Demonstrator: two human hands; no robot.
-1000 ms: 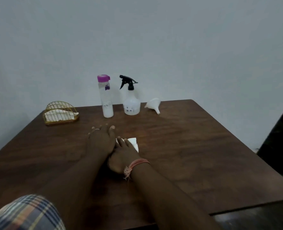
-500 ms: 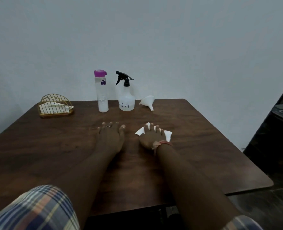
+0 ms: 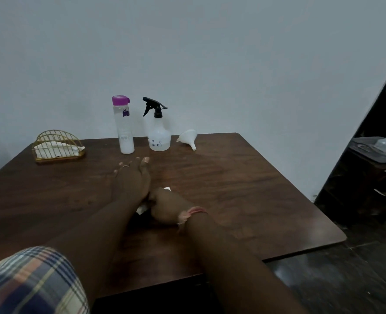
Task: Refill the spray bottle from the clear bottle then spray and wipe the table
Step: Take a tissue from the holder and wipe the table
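A clear bottle point(image 3: 124, 128) with a purple cap stands at the back of the dark wooden table point(image 3: 244, 189). Right of it stands the spray bottle point(image 3: 158, 134) with a black trigger head. My left hand point(image 3: 132, 180) lies flat on the table, fingers apart, holding nothing. My right hand point(image 3: 168, 206) presses down on a white tissue point(image 3: 142, 209), which is mostly hidden under it. The right hand touches the side of the left hand.
A white funnel point(image 3: 188, 138) lies on its side right of the spray bottle. A gold wire napkin holder point(image 3: 57, 143) with white napkins sits at the back left. A dark cabinet point(image 3: 368, 175) stands right of the table. The wall is close behind.
My right hand slid the tissue left and nearer to me, until it met my left hand. The left hand stayed flat on the table.
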